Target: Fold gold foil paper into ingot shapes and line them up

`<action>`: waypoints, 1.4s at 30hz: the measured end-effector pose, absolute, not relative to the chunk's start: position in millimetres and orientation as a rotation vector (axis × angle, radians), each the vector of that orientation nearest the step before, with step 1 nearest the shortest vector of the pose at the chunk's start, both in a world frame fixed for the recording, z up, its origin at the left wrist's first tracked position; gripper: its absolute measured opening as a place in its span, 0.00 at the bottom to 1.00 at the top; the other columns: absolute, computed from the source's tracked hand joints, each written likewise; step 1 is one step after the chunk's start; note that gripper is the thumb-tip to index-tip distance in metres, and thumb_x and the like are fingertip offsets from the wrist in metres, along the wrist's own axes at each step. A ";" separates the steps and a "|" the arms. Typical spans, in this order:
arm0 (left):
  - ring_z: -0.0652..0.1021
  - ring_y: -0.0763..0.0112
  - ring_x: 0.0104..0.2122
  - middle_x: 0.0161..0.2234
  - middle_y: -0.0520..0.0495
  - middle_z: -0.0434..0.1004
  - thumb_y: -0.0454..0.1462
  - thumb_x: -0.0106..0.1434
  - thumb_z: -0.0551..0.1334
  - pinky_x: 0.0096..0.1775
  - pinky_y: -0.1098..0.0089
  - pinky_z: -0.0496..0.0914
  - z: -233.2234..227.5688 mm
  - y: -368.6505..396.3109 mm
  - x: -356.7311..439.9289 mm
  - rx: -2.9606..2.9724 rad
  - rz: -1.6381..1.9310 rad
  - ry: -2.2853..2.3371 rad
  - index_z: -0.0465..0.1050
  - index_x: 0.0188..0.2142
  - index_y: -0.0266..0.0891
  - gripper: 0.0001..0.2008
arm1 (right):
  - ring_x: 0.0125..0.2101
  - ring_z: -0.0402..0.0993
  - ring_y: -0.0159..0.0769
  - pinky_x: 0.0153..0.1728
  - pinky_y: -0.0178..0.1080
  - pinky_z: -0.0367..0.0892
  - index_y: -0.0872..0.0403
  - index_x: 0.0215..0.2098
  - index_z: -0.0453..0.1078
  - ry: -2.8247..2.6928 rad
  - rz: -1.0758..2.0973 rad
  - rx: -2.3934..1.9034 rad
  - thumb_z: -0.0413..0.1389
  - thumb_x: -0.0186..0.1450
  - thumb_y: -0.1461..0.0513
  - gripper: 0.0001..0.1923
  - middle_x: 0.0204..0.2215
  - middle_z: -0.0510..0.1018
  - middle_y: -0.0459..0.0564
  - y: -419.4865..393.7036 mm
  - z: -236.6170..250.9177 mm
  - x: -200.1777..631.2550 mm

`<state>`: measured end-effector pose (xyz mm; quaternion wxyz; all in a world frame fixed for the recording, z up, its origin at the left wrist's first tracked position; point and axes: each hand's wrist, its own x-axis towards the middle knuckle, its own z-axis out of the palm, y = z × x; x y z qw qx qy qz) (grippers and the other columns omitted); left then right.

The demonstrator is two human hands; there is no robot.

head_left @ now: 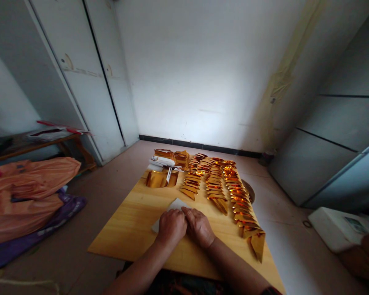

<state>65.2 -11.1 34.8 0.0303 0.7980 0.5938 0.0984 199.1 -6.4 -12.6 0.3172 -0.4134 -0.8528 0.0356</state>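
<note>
A sheet of paper (177,203), its white side up, lies on the wooden board (123,229) under both hands. My left hand (172,224) is closed and presses down on the sheet, knuckles up. Beside it, touching, my right hand (199,226) is curled with its fingers at the sheet's right edge. The fingertips of both hands are largely hidden. Rows of folded gold foil papers (215,186) stand just beyond the hands, and a longer row (240,205) runs down the board's right side.
At the board's far left are a curved gold sheet (156,179), white paper strips (162,160) and stacked gold papers (163,153). Orange bags (24,196) lie on the floor at left, near a low wooden bench (76,143). A white box (338,229) sits at right, near a grey refrigerator (329,143).
</note>
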 end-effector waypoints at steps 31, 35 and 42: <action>0.76 0.65 0.35 0.30 0.47 0.79 0.36 0.59 0.59 0.43 0.65 0.67 21.0 -22.6 44.0 2.595 0.660 1.168 0.76 0.34 0.41 0.07 | 0.39 0.71 0.40 0.43 0.42 0.63 0.53 0.46 0.69 -2.215 0.275 -1.162 0.52 0.64 0.59 0.13 0.39 0.78 0.54 -49.2 3.3 256.7; 0.78 0.66 0.36 0.33 0.48 0.80 0.40 0.62 0.57 0.44 0.67 0.69 25.6 -15.6 48.4 2.433 0.678 1.233 0.77 0.38 0.42 0.11 | 0.31 0.73 0.35 0.35 0.36 0.64 0.52 0.36 0.72 -2.062 0.374 -1.337 0.44 0.69 0.58 0.15 0.29 0.78 0.49 -40.5 -4.6 252.0; 0.78 0.71 0.37 0.40 0.48 0.79 0.31 0.58 0.55 0.43 0.70 0.72 -2.5 8.7 43.4 1.966 0.863 1.491 0.67 0.53 0.41 0.22 | 0.26 0.73 0.32 0.26 0.30 0.60 0.52 0.33 0.71 -1.888 0.412 -1.702 0.46 0.68 0.58 0.14 0.25 0.77 0.46 -12.4 1.2 236.1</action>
